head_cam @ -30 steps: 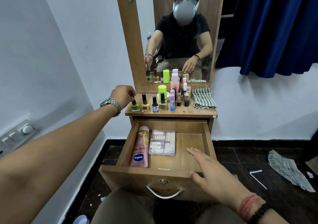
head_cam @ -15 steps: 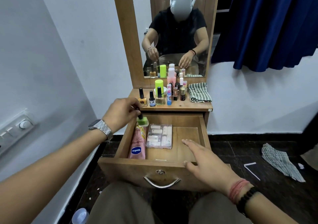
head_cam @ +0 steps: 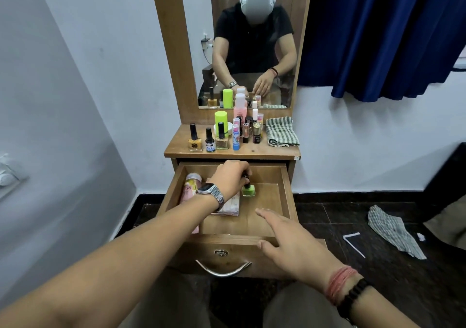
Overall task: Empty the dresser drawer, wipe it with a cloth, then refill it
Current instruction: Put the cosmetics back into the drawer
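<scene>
The wooden drawer (head_cam: 286, 194) stands pulled out below the dresser top (head_cam: 227, 152). My left hand (head_cam: 230, 177) reaches into it and grips the black cap of a green nail polish bottle (head_cam: 249, 190), whose base sits on the drawer floor near the middle back. A pink lotion tube (head_cam: 191, 187) lies along the drawer's left side, and a clear packet (head_cam: 230, 206) beside it is partly hidden by my wrist. My right hand (head_cam: 290, 242) rests with fingers spread on the drawer's front right edge. On the dresser top stand several bottles (head_cam: 222, 138) and a folded checked cloth (head_cam: 282, 132).
A mirror (head_cam: 247, 50) rises behind the dresser top. A blue curtain (head_cam: 378, 32) hangs at the right. On the dark floor at the right lie another checked cloth (head_cam: 393, 231) and a white strip (head_cam: 353, 244). A grey wall runs close along the left.
My left hand lifted the green nail polish bottle off the dresser top's left end and carried it down into the drawer. My right hand stayed on the drawer's front edge.
</scene>
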### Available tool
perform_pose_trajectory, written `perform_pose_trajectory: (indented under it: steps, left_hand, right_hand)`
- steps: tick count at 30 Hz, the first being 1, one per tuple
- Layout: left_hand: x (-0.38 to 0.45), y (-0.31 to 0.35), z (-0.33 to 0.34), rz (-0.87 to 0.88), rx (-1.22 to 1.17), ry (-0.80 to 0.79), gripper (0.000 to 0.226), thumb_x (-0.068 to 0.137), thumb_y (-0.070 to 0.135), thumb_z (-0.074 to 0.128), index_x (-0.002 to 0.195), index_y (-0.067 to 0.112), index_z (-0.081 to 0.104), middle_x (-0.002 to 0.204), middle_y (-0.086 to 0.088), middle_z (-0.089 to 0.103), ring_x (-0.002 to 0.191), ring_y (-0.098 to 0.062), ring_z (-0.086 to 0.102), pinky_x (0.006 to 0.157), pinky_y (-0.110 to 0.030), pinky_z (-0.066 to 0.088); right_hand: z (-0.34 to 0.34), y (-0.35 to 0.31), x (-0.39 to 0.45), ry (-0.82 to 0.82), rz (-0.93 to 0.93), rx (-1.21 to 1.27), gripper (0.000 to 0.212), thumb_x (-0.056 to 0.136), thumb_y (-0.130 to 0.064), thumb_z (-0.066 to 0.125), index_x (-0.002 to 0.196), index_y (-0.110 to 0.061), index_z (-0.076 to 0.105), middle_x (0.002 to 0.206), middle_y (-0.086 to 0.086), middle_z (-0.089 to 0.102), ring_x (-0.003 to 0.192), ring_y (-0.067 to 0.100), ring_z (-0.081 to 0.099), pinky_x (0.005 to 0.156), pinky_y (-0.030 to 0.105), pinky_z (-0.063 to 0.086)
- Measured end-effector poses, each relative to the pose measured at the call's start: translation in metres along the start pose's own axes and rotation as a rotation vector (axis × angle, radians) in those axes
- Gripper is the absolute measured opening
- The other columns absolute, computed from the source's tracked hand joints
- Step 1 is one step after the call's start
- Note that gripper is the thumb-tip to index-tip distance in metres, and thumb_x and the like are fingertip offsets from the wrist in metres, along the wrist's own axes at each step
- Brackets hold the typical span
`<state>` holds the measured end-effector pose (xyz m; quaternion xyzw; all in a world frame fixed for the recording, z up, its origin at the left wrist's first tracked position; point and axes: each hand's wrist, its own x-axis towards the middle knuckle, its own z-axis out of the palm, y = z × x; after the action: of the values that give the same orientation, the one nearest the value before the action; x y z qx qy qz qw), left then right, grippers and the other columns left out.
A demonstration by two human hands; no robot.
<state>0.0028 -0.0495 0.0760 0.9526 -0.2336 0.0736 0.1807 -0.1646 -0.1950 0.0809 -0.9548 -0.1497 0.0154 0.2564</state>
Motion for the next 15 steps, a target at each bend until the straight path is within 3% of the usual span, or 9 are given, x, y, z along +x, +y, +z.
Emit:
perform_pose_trajectory:
  steps: [15]
  left_hand:
    - [0.034, -0.006, 0.03, -0.056, 0.087, -0.044, 0.019, 0.09, 0.015, 0.056, 0.108, 0.02, 0.06, 0.112, -0.007, 0.061, 0.103, -0.029, 0.057, 0.085, -0.038, 0.047]
  right_hand:
    - [0.001, 0.006, 0.002, 0.017, 0.003, 0.01, 0.064, 0.093, -0.03, 0.051, 0.15, -0.026, 0.022, 0.155, -0.011, 0.027, 0.141, 0.003, 0.022, 0.109, 0.012, 0.01]
